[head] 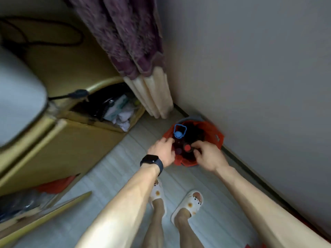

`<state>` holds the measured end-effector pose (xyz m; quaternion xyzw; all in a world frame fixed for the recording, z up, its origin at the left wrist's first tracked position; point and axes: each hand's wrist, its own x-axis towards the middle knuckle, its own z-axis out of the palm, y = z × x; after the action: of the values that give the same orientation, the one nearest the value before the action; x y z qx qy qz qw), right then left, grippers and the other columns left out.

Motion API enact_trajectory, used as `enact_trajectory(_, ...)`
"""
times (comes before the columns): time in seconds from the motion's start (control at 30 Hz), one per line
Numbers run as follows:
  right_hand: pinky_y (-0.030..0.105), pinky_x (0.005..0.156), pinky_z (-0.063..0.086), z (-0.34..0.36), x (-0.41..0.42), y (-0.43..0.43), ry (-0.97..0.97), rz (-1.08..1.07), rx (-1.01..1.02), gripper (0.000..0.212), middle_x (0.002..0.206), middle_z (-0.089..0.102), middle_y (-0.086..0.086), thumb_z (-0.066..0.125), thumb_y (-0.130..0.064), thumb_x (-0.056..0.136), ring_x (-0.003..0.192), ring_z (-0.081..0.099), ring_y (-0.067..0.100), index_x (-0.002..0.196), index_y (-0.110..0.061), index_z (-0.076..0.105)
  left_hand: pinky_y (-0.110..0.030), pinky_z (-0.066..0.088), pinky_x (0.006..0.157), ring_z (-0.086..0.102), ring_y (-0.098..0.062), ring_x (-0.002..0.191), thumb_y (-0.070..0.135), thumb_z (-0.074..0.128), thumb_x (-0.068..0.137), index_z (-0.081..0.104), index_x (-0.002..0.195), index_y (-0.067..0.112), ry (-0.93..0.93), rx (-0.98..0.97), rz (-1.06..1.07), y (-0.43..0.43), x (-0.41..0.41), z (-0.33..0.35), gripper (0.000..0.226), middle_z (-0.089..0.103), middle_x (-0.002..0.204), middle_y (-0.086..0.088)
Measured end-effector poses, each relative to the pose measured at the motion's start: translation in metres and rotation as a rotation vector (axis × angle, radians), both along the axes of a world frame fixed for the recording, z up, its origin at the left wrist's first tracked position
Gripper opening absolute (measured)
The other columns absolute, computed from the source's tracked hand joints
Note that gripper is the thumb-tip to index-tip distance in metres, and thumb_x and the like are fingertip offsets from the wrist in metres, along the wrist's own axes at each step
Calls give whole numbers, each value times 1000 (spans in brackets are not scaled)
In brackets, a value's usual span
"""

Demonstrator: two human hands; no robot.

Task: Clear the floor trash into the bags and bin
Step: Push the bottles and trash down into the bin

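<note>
Red bag is being handled by the left hand at its 9 o'clock and the right hand at 4 o'clock, probably to settle the bottles; whether either grip is clamped, I cannot tell.

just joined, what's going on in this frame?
A person stands over a red bag lining a grey bin against the wall. Both hands are down at its mouth: the left hand, with a watch, beside a blue-capped bottle, the right hand by a red-capped bottle. The bag already holds several dark bottles. Blur hides whether the fingers grip the bag or a bottle.
</note>
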<state>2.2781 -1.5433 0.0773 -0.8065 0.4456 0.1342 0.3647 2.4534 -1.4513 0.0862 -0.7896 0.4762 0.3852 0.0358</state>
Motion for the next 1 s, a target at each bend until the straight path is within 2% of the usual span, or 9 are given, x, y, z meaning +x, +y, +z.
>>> enact_trajectory(0.17,39,90,50,146,49,22,-92,182,-187,30,123,65,0,50,-30,91,107,57,30,116,-30,67,-40,45,93,52,-30,119,35,50,93,48,134,28,-103,-123,113,33,38,134,42,55,130,-5)
enact_trajectory(0.27,40,90,49,236,80,47,-200,276,-278,28,116,66,-4,47,-33,92,105,57,27,111,-31,67,-39,47,91,54,-27,117,37,51,93,51,132,30,-146,-254,234,71,60,217,40,58,126,-1)
enact_trajectory(0.5,36,87,50,385,161,119,-474,486,-389,20,109,67,-8,56,-27,91,99,58,24,107,-28,69,-34,47,92,56,-23,112,35,56,89,60,118,33,-259,-435,501,191,120,342,29,62,119,3)
enact_trajectory(0.7,33,83,50,438,250,195,-552,627,-383,23,118,63,-11,55,-35,94,103,54,18,115,-32,65,-36,50,89,59,-21,109,34,58,88,63,113,34,-364,-464,754,312,190,383,25,63,113,6)
enact_trajectory(0.8,39,86,51,446,312,246,-556,706,-372,26,122,63,-8,54,-36,95,109,55,20,119,-31,63,-35,50,87,59,-20,110,32,58,89,64,113,34,-413,-460,880,384,243,388,24,63,118,7)
enact_trajectory(0.87,42,82,52,444,350,278,-510,751,-365,25,116,63,-3,52,-37,95,105,56,25,116,-26,62,-34,51,86,58,-20,111,30,58,90,63,113,34,-439,-454,966,428,281,385,24,61,122,8)
enact_trajectory(0.9,41,80,51,440,396,310,-506,773,-396,25,111,62,0,51,-38,95,101,56,27,112,-23,61,-34,51,85,57,-21,112,29,58,90,62,114,34,-445,-444,1011,466,324,383,25,60,124,8)
enact_trajectory(0.93,40,78,50,440,399,313,-473,784,-400,25,106,62,2,51,-38,94,99,57,29,111,-22,59,-34,51,84,56,-21,113,29,57,90,61,115,35,-439,-424,1027,472,330,381,26,59,126,9)
enact_trajectory(1.0,35,78,49,435,440,342,-466,798,-382,31,108,62,3,52,-40,93,100,57,29,119,-24,57,-34,51,84,55,-20,115,30,55,90,59,118,35,-437,-376,1047,507,371,376,28,56,129,8)
